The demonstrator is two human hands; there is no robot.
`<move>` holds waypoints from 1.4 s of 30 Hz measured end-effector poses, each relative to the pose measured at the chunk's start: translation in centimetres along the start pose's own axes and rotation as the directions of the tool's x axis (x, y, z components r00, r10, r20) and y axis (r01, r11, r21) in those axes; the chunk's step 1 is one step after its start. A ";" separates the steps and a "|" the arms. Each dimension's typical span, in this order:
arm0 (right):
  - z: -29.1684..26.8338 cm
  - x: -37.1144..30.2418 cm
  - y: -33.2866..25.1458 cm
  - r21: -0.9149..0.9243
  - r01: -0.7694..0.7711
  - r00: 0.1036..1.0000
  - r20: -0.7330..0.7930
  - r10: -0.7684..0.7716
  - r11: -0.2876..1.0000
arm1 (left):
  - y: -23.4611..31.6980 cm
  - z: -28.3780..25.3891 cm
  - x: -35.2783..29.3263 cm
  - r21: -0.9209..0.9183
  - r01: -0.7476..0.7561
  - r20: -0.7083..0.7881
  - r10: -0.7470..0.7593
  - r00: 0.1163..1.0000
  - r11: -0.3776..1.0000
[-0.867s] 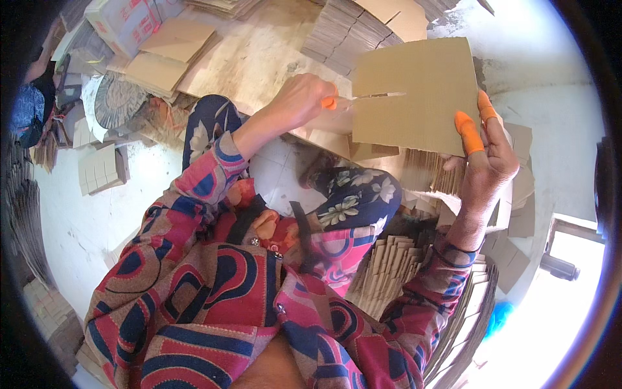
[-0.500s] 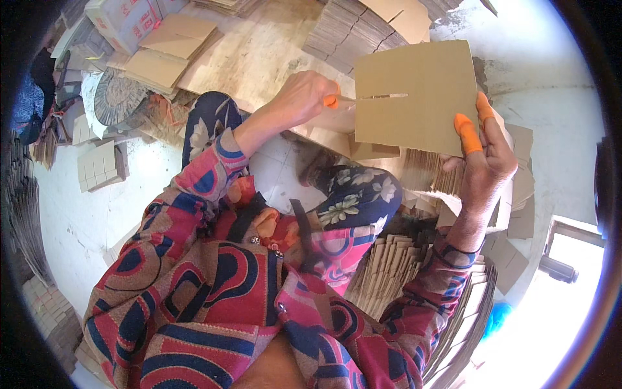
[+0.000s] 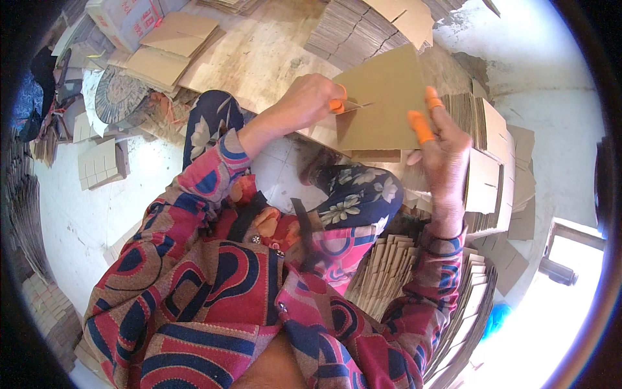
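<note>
Right hand (image 3: 444,149) pinches cardboard sheet (image 3: 389,81) by its right edge, likely for steadiness; left hand (image 3: 310,104) closed, contents unclear.

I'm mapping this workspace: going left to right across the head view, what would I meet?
Slotted cardboard pieces on the floor, left hand, raised cardboard sheet, right hand, bright blue item at lower right.

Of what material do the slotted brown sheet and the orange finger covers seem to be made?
Slotted brown sheet: likely cardboard, matte; it is plain brown, stiff-looking and without shine.

Orange finger covers: perhaps rubber or latex, smooth; they fit snugly, but soft plastic is possible.
</note>
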State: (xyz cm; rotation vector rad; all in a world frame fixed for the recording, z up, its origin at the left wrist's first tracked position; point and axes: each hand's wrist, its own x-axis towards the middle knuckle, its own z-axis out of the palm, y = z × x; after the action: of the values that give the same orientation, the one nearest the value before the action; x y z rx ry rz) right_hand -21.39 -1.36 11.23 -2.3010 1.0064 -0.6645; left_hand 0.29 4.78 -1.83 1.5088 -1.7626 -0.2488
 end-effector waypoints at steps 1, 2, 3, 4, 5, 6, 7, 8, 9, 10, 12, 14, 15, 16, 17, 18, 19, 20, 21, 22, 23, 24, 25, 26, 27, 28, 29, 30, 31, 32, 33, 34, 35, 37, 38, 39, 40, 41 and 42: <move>0.7 0.0 0.5 -0.058 0.041 0.999 0.014 -0.040 0.997 | 0.0 -0.2 0.0 -0.004 -0.006 -0.001 0.006 1.000 1.000; 1.4 -0.1 0.6 -0.092 0.071 0.997 0.028 -0.069 0.993 | -0.1 -0.1 0.1 0.024 0.006 0.006 -0.006 1.000 1.000; 2.1 -0.1 0.4 -0.126 0.102 0.994 0.043 -0.097 0.987 | -0.4 0.0 0.2 0.051 0.018 0.013 -0.019 1.000 0.999; 2.8 -0.1 0.5 -0.139 0.144 0.989 -0.020 -0.148 0.980 | -0.5 0.1 0.2 0.078 0.029 0.023 -0.031 0.999 0.997; 2.7 -0.1 0.4 -0.125 0.124 0.992 0.020 -0.123 0.984 | -0.6 0.2 0.3 0.093 0.036 0.017 -0.038 0.999 0.995; 2.4 0.0 0.0 -0.112 0.103 0.993 0.060 -0.097 0.988 | -0.7 0.3 0.3 0.108 0.043 0.010 -0.045 0.999 0.993; 2.2 0.1 -0.1 -0.124 0.096 0.993 0.084 -0.086 0.988 | -0.7 0.3 0.4 0.121 0.048 0.005 -0.049 0.999 0.992; 2.0 0.2 -0.3 -0.136 0.092 0.991 0.108 -0.077 0.986 | -0.6 0.2 0.4 0.092 0.050 0.010 -0.051 0.999 0.995; 1.7 0.4 -0.2 -0.171 0.104 0.989 0.119 -0.084 0.980 | -0.6 0.2 0.4 0.063 0.052 0.015 -0.053 0.998 0.997; 1.6 0.6 -0.2 -0.203 0.119 0.987 0.131 -0.094 0.972 | -0.6 0.0 0.4 0.037 0.056 0.018 -0.057 0.998 0.998; 2.3 0.5 0.3 -0.172 0.171 0.978 0.145 -0.147 0.970 | -0.4 -0.3 0.2 0.041 0.052 0.012 -0.052 0.999 0.998; 3.6 -0.2 1.5 -0.202 0.237 0.954 0.232 -0.189 0.950 | -0.1 0.0 0.3 0.015 0.046 0.012 -0.046 0.999 0.999; 4.9 -0.9 2.6 -0.240 0.280 0.929 0.313 -0.199 0.930 | 0.0 0.4 0.3 -0.011 0.044 0.016 -0.044 0.999 0.999; 7.1 -2.5 3.6 -0.307 0.201 0.949 0.297 -0.107 0.930 | 0.0 0.7 0.4 -0.030 0.045 0.020 -0.045 0.999 0.999; 8.5 -2.9 3.5 -0.348 0.317 0.934 0.274 -0.227 0.883 | 0.1 0.3 0.3 -0.016 0.076 0.031 -0.075 0.997 0.997; 8.4 -3.3 3.1 -0.416 0.274 0.944 0.287 -0.161 0.867 | 0.3 -0.1 0.3 -0.004 0.106 0.041 -0.105 0.994 0.994; 7.8 -3.5 2.1 -0.492 0.221 0.953 0.292 -0.080 0.842 | 0.7 -0.2 0.2 -0.003 0.128 0.058 -0.128 0.990 0.992; 7.4 -3.4 2.2 -0.488 0.225 0.970 0.198 -0.143 0.843 | 0.8 -0.2 0.0 0.044 0.109 0.073 -0.112 0.991 0.993; 6.7 -3.1 2.8 -0.486 0.228 0.974 0.101 -0.204 0.844 | 0.8 -0.1 -0.3 0.090 0.088 0.090 -0.097 0.991 0.992; 6.0 -2.7 3.2 -0.487 0.211 0.968 -0.015 -0.250 0.847 | 0.9 -0.3 -0.4 0.143 0.067 0.101 -0.082 0.992 0.987; 5.4 -2.3 3.6 -0.484 0.193 0.948 -0.131 -0.289 0.854 | 1.6 -0.6 -0.4 0.153 0.039 0.053 -0.048 0.997 0.987; 4.6 -1.7 3.7 -0.566 0.193 0.924 -0.170 -0.342 0.802 | 2.4 -0.9 -0.5 0.164 0.011 0.006 -0.012 1.000 0.986; 3.6 -0.9 4.0 -0.650 0.180 0.896 -0.201 -0.396 0.738 | 3.1 -0.9 -0.3 0.168 -0.021 -0.042 0.029 0.999 0.986; 3.3 -0.2 5.1 -0.682 0.201 0.882 -0.187 -0.433 0.703 | 3.1 -0.6 -0.1 0.217 -0.097 -0.063 0.113 0.992 0.971; 3.1 -0.3 5.5 -0.586 0.148 0.968 -0.079 -0.238 0.797 | 2.9 -0.1 0.0 0.266 -0.169 -0.080 0.196 0.977 0.949; 2.7 0.1 4.9 -0.494 0.067 0.997 0.056 -0.045 0.867 | 2.8 0.2 0.4 0.316 -0.239 -0.094 0.281 0.955 0.918; 2.6 0.3 4.5 -0.410 -0.038 0.969 0.208 0.134 0.911 | 2.6 0.4 0.7 0.327 -0.273 -0.062 0.309 0.949 0.905; 3.4 -0.2 5.2 -0.296 -0.014 0.966 0.243 0.089 0.955 | 2.4 0.5 1.1 0.337 -0.308 -0.030 0.337 0.941 0.890; 3.8 -0.4 3.6 -0.284 0.131 0.973 0.222 -0.068 0.950 | 2.1 0.5 1.2 0.355 -0.334 0.009 0.354 0.935 0.873; 4.0 -0.9 3.2 -0.261 0.141 0.965 0.253 -0.073 0.955 | 2.3 0.5 1.5 0.346 -0.333 0.016 0.349 0.937 0.877; 4.1 -1.3 3.1 -0.237 0.150 0.956 0.284 -0.079 0.960 | 1.9 0.8 1.7 0.306 -0.353 0.031 0.362 0.932 0.884; 4.6 -1.7 3.4 -0.245 0.166 0.950 0.299 -0.088 0.955 | 1.2 0.8 1.7 0.275 -0.368 0.046 0.371 0.928 0.888; 5.1 -1.9 3.9 -0.257 0.185 0.944 0.314 -0.099 0.949 | 0.9 0.6 1.9 0.244 -0.383 0.056 0.382 0.923 0.891; 5.7 -2.2 4.0 -0.286 0.253 0.930 0.335 -0.151 0.924 | 1.1 0.1 2.0 0.149 -0.407 0.148 0.387 0.910 0.901; 5.7 -2.4 3.8 -0.302 0.305 0.920 0.337 -0.198 0.903 | 1.3 -0.4 1.7 0.108 -0.359 0.275 0.320 0.907 0.927; 5.7 -2.6 3.6 -0.317 0.357 0.907 0.342 -0.246 0.878 | 1.4 -0.9 1.4 0.072 -0.297 0.393 0.246 0.886 0.952; 6.4 -2.5 3.1 -0.298 0.392 0.899 0.323 -0.294 0.870 | 0.6 -1.0 0.5 0.060 -0.315 0.333 0.278 0.901 0.947; 6.5 -2.6 3.0 -0.301 0.409 0.897 0.304 -0.320 0.861 | 0.4 -1.0 0.1 0.027 -0.351 0.267 0.331 0.905 0.936; 6.9 -2.6 2.3 -0.325 0.417 0.900 0.278 -0.336 0.849 | -0.2 -1.5 -0.3 0.038 -0.396 0.290 0.369 0.883 0.917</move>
State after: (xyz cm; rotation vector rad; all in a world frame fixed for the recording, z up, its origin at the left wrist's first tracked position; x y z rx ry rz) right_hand -19.85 1.20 4.06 -2.8844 0.6186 -0.3776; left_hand 1.46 5.52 -1.06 1.1940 -2.2857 -0.1806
